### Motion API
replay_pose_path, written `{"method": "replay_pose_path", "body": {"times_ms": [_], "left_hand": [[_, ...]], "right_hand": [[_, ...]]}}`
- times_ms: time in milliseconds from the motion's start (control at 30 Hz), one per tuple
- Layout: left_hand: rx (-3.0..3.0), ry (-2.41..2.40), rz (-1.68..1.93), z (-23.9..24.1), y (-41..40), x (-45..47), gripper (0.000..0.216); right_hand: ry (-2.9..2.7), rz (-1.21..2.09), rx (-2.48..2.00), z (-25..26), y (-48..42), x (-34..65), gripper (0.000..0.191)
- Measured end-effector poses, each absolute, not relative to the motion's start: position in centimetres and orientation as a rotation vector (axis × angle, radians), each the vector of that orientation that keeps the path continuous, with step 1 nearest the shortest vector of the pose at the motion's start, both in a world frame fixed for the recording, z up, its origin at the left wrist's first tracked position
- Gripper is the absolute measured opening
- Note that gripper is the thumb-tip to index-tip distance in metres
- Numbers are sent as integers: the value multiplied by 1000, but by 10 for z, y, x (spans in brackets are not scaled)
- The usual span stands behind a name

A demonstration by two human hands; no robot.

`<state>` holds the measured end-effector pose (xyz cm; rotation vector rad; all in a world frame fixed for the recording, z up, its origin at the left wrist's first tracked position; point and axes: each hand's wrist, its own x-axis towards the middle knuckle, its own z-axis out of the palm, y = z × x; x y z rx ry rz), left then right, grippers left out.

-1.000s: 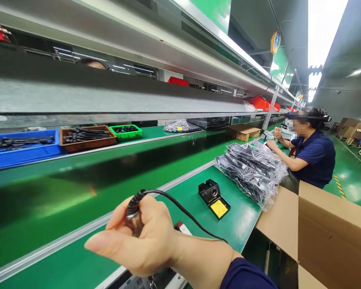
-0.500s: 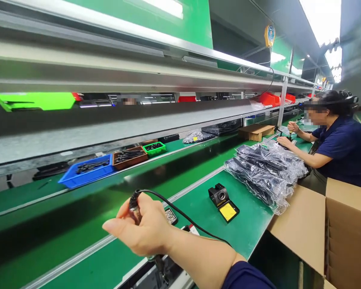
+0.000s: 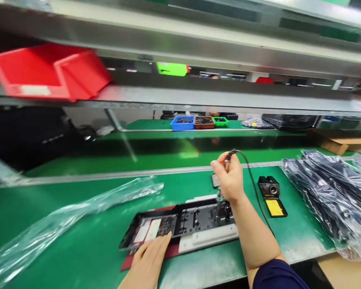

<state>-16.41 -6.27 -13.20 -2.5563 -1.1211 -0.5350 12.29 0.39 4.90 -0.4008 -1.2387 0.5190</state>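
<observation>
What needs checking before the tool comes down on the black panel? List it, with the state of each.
1. Right hand grips the corded tool upright: ok.
2. Tool tip over the black panel: cannot tell, the hand hides the tip.
3. Left hand steadies the panel at its near left edge: ok.
4. Panel seated on the white fixture: cannot tell, only part of the fixture shows.
5. Cord free of the tool stand: cannot tell, it runs close beside it.
6. Loose plastic bag apart from the panel: ok.
</observation>
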Motion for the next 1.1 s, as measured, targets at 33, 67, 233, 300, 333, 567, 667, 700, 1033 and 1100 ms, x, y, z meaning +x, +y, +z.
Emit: {"method": "replay_pose_path", "body": {"times_ms": [33, 67, 233, 300, 333, 567, 667, 700, 1033, 1100], "left_hand": [[-2581, -1095, -528, -129, -64, -161, 135], [-2605, -1060, -517, -126, -65, -158, 138], [-2666, -1114, -528, -114, -69, -152, 145], [-2688, -1111, -543, -110, -72, -150, 138], [-2706, -1081, -556, -107, -74, -148, 132], [-2840, -798, -362, -93, -70, -123, 116], [-2893, -738, -391, -101, -64, -117, 78], [-2911, -724, -456, -105, -63, -116, 65], [-2954, -731, -976, -119, -56, -108, 45], [-2936, -740, -1032, -123, -58, -107, 43]], "right_hand": [[-1247, 512, -402, 48, 2, 124, 29], [-1253, 509, -399, 48, 0, 124, 27], [-1278, 494, -368, 46, -9, 124, 17], [-1272, 486, -383, 47, -13, 124, 15], [-1266, 485, -399, 48, -15, 124, 15], [-1312, 506, -433, 65, -32, 117, 14], [-1354, 490, -540, 74, -39, 111, 14], [-1335, 450, -594, 76, -41, 108, 16], [-1295, 502, -946, 98, -56, 106, 65], [-1210, 472, -1000, 95, -62, 116, 49]]}}
